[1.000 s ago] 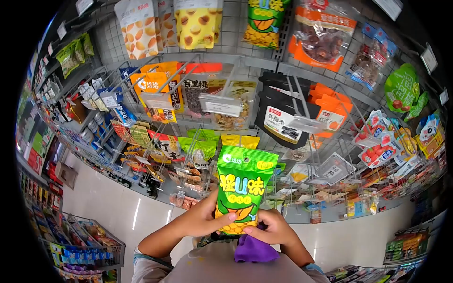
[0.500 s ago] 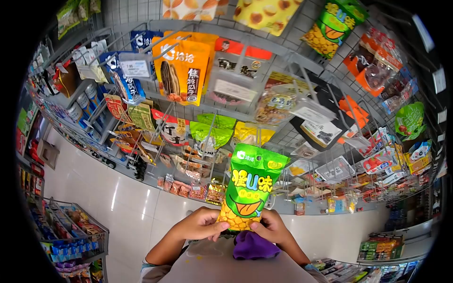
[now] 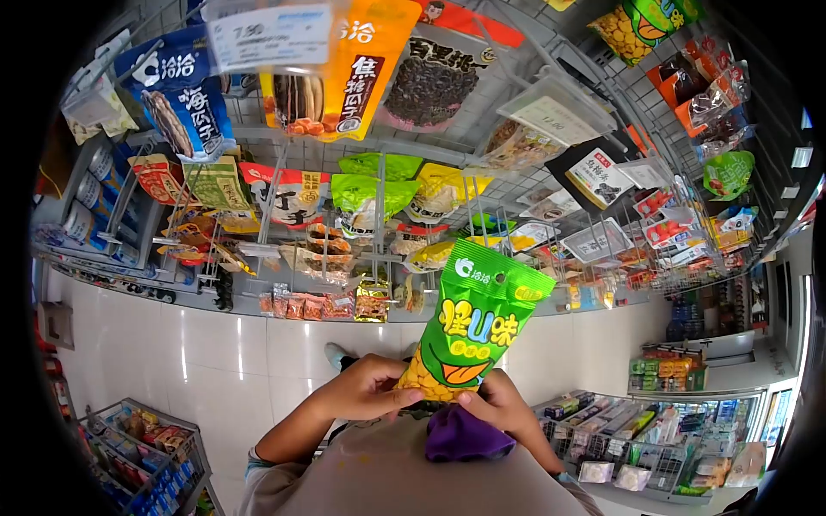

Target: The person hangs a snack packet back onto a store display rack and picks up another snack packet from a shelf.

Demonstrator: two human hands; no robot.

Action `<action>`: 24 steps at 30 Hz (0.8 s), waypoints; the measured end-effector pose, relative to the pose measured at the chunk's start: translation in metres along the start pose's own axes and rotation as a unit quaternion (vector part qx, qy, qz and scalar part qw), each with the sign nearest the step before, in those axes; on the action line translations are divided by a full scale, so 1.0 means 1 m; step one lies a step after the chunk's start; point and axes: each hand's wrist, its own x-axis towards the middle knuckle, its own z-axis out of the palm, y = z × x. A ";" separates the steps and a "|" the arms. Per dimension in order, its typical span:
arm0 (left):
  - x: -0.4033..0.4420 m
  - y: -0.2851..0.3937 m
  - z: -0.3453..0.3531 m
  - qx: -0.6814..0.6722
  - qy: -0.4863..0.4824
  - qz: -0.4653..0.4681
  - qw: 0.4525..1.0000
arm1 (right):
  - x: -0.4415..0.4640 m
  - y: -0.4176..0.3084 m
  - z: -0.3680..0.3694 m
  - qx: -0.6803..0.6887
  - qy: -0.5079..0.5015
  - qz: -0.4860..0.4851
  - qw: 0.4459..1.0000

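A green and yellow snack bag (image 3: 471,331) is held upright in front of my body, its printed front facing me and its top leaning right. My left hand (image 3: 370,389) grips the lower left corner, thumb on the front and fingers behind. At the lower right, my right hand (image 3: 499,402) holds the bag the same way. The fingers behind the bag are partly hidden. A bunched purple cloth (image 3: 467,434) lies against my shirt just under the bag, close to my right hand.
Ahead, a wire rack carries hanging snacks, including an orange bag (image 3: 344,77), a blue bag (image 3: 181,103) and bright green bags (image 3: 372,199). A basket shelf (image 3: 151,447) stands at lower left, another display shelf (image 3: 628,443) at lower right. Pale tiled floor (image 3: 215,353) lies between.
My view has shifted closer to the rack and tilted, so the hanging bags look larger and higher. The snack bag leans further right. Both hands keep their hold.
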 end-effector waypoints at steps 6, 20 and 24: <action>-0.028 -0.012 0.013 0.034 0.081 0.050 0.995 | 0.007 -0.006 0.009 -0.011 -0.049 -0.017 0.999; -0.071 -0.052 0.100 0.240 0.323 0.055 0.914 | -0.019 0.025 0.014 -0.010 -0.175 -0.023 0.984; -0.065 -0.067 0.135 0.265 0.336 -0.005 0.904 | -0.051 0.057 0.013 0.044 -0.137 -0.052 0.988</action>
